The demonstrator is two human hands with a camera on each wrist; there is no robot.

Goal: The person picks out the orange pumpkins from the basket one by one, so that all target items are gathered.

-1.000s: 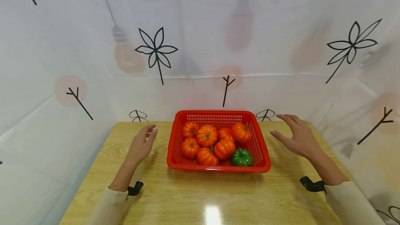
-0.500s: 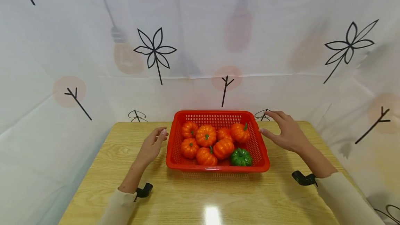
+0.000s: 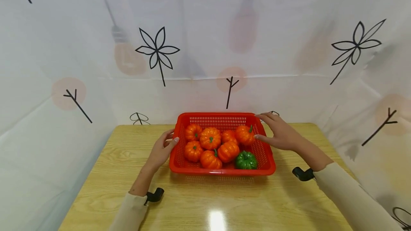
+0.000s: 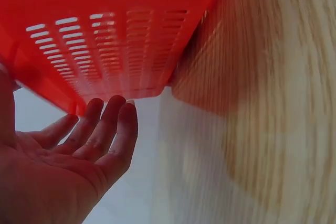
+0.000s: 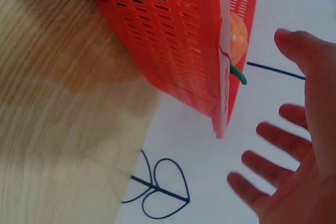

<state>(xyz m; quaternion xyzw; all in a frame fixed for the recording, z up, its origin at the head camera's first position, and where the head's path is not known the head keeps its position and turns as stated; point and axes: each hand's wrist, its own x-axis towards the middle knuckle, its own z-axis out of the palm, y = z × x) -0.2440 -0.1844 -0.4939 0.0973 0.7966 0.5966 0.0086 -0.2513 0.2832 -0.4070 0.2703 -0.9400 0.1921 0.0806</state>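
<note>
A red perforated plastic basket holds several small orange pumpkins and one green pumpkin. At its left side is my left hand, thumb by the rim and fingers beside the outer wall. In the left wrist view, the loosely bent fingers lie close under the rim; whether they touch it I cannot tell. My right hand hovers over the right rim, fingers spread and thumb near an orange pumpkin with a green stem. The right wrist view shows a gap between that hand and the basket wall.
The basket stands on a light wooden table, towards its back edge. Behind and to the sides hangs a white cloth with black plant drawings. A small black device is strapped on each wrist.
Both hands have moved inward to the basket, the left rightwards to its left side, the right leftwards over its right rim. The basket and pumpkins stay in place.
</note>
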